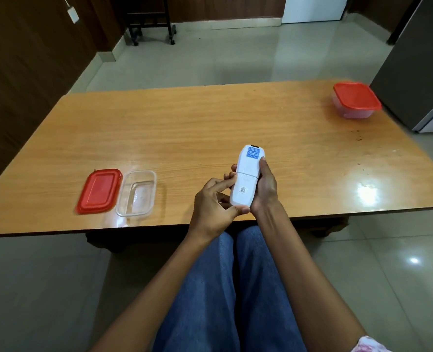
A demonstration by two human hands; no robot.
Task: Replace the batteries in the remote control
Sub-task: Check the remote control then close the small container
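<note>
A white remote control (247, 174) is held back side up above the near edge of the wooden table (185, 128). A blue sticker sits near its far end and a small code label on its battery cover. My right hand (266, 189) wraps the remote from the right side. My left hand (214, 201) pinches its lower part, thumb at the near end and fingers along the left edge. The battery cover looks closed. No batteries are visible.
An open clear plastic container (137, 193) stands at the near left of the table, with its red lid (100, 190) lying beside it on the left. A closed red-lidded container (355, 100) sits at the far right corner. A grey cabinet (418, 72) stands to the right.
</note>
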